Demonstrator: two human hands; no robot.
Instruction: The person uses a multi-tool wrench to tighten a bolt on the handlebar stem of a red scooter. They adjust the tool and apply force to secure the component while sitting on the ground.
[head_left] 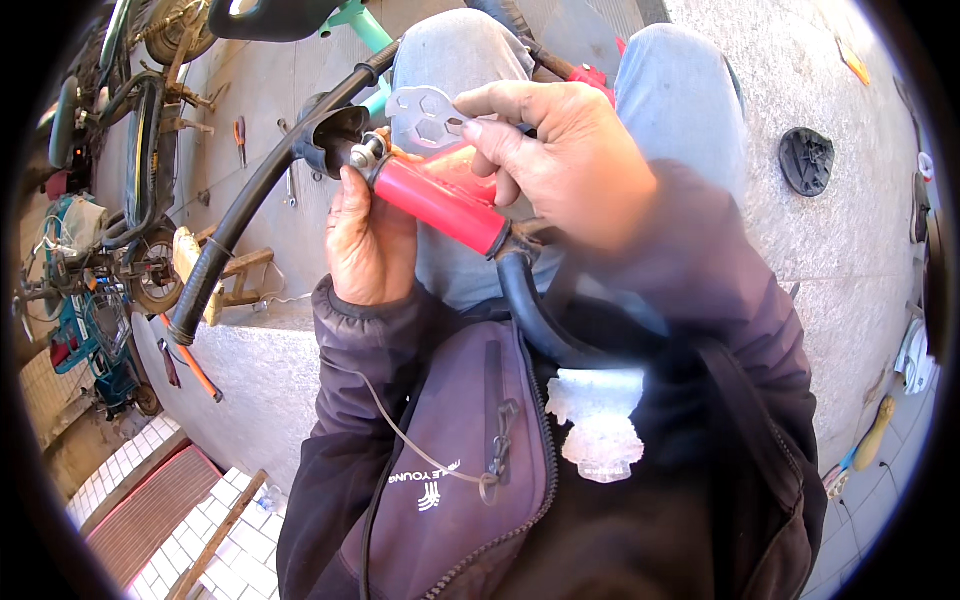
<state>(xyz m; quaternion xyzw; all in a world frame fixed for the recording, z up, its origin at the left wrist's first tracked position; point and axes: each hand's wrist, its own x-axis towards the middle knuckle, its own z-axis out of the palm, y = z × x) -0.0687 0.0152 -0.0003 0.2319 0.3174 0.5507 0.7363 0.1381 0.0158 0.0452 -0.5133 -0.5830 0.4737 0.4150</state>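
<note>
My left hand [370, 240] grips a red metal tube [434, 208] of a bike frame from the lower left, its fingertips near the bolt and nut [368, 152] at the tube's upper end. My right hand [555, 165] pinches a flat silver plate wrench [420, 115] with hexagonal holes, just above that bolt. A black handlebar [252, 194] with a dark clamp runs diagonally past the upper end, and a curved black tube [525, 305] leaves the lower end of the red tube toward my body.
Parked bikes [150, 255] crowd the left. A screwdriver [241, 140], a spanner [289, 185] and orange-handled cutters [195, 365] lie on the ground. A black plastic piece [806, 161] is at right, beside my knee [675, 90]. A brush [865, 440] lies at lower right.
</note>
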